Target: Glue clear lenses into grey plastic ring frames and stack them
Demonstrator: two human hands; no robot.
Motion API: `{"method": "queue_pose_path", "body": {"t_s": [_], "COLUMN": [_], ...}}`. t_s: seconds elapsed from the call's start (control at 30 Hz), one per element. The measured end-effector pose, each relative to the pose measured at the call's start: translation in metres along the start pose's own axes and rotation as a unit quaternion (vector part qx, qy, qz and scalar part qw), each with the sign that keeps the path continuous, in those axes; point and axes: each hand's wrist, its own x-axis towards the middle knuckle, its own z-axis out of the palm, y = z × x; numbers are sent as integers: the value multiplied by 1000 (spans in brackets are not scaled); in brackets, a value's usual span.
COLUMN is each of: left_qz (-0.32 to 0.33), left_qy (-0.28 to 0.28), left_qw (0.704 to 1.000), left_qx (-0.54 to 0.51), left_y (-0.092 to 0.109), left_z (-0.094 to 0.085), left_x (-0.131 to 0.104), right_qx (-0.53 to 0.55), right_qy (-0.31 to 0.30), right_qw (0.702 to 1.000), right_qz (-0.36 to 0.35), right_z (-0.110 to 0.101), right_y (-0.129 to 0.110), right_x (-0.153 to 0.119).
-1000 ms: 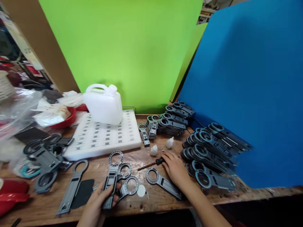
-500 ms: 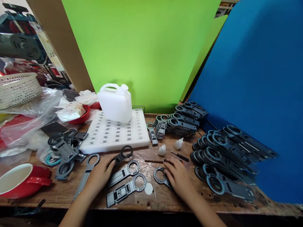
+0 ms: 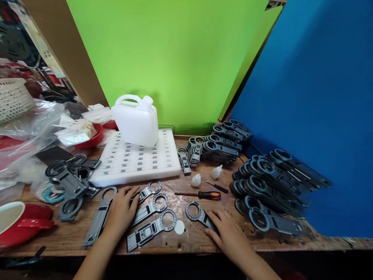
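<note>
My left hand is at the upper end of a row of grey ringed plastic parts, its thumb and fingers closed on the handle of the top part, which lies flat. Below it lie a second ringed part and a third, side by side. My right hand grips the dark handle end of another ringed part between thumb and fingers; the ring points left and the far end is hidden. Above that hand rests an orange-and-black screwdriver. A white disc lies between the hands.
Stacked ringed parts fill the right side; more stand at the back. A white jug stands on a white foam tray. Two small white bottles, a small screwdriver and a red mug are nearby.
My right hand has come down off the screwdriver handle onto the ringed part. The part at my left hand, tilted and darker before, now lies flat. The whole view has shifted slightly.
</note>
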Motion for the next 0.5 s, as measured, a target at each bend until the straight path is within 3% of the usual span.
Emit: {"method": "queue_pose_path", "body": {"t_s": [0.13,0.23,0.3,0.4,0.5], "left_qz": [-5,9,25,36,46], "left_qy": [17,-74,-112,-132,-147], "left_qw": [993,978,972,967,960], "left_qx": [-116,-192,-204,-215,-232], "left_y": [31,61,74,81,85], "left_z": [-2,7,16,26,31], "left_x": [-30,-59,-73,-83,-85], "right_qx": [30,42,36,12,-17], "right_qy": [19,39,19,-15,-5], "right_qw": [999,998,999,999,998], "right_qz": [16,9,3,38,68], "right_z": [-2,-11,-17,-19,-11], "right_y": [-12,-27,-32,-25,-11], "right_x": [2,9,9,-1,-15]}}
